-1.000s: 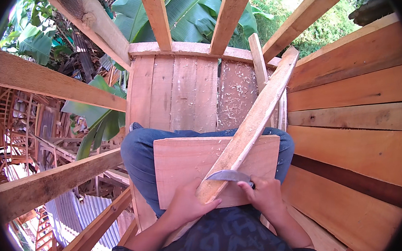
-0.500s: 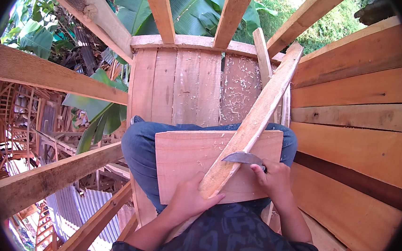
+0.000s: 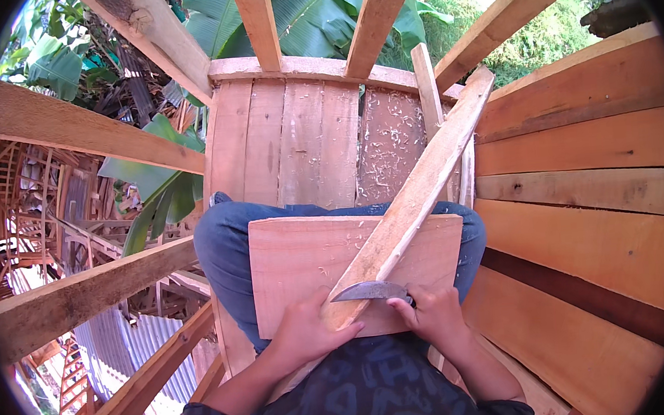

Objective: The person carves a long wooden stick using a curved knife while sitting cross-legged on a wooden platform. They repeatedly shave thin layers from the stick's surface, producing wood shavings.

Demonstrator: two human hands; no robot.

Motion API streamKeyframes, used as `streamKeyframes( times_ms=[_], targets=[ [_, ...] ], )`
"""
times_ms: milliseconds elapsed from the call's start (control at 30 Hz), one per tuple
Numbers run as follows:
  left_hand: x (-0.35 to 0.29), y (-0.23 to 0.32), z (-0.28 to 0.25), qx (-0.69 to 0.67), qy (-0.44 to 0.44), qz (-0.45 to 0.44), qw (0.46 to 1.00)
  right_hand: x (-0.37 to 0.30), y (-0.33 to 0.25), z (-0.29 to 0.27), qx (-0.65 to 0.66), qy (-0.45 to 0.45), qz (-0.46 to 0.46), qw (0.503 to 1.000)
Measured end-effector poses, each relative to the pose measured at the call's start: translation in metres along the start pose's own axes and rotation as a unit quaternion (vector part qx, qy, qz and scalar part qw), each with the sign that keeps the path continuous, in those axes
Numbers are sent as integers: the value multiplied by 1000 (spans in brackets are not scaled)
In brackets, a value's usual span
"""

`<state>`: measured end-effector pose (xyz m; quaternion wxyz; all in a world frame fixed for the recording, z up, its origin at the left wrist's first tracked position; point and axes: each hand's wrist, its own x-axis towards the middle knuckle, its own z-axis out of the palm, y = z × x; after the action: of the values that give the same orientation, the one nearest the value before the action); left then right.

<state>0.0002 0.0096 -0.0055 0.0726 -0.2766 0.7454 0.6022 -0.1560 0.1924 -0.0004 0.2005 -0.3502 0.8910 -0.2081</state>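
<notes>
A long, rough-sawn wooden plank (image 3: 413,197) lay slantwise across a rectangular wooden board (image 3: 293,261), its near end by the person's waist and its narrowed far end pointing up to the right, toward the corner of the platform. What bore that far end could not be made out. The curved blade of a knife (image 3: 370,290) lay across the plank close to its near end, tip to the left. The right hand (image 3: 436,308) was curled around the knife's handle, which it mostly covered, with the thumb reaching toward the blade. The left hand (image 3: 304,330) clasped the plank's near end, thumb along the end; the fingertips were hidden. The board rested on the lap, over blue jeans (image 3: 222,243), below a dark patterned shirt (image 3: 347,397). Beyond the knees ran floorboards (image 3: 265,146), strewn with pale curled shavings (image 3: 389,144) on the right-hand part. A thin wooden stick (image 3: 426,83) stood near the plank's far end. To the right rose a wall of horizontal planks (image 3: 583,227); past the wooden beams (image 3: 258,26) hung large banana leaves (image 3: 318,25), and corrugated metal sheeting (image 3: 137,351) showed at lower left.
</notes>
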Motion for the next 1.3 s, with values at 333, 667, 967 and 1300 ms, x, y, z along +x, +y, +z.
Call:
streamKeyframes(
  times_ms=[333, 667, 967, 1300],
  targets=[
    [1, 0, 0, -2, -7, -16, 1000, 8, -3, -3, -13, -32, -20, 999],
    [3, -1, 2, 1, 0, 4, 1000, 6, -2, -5, -19, -34, -25, 999],
    [4, 4, -5, 13, -46, -31, 998, 22, 4, -12, -16, 30, 18, 999],
    [3, 6, -6, 4, -32, -5, 999, 17, 10, -13, -3, 5, 57, 998]
  ],
)
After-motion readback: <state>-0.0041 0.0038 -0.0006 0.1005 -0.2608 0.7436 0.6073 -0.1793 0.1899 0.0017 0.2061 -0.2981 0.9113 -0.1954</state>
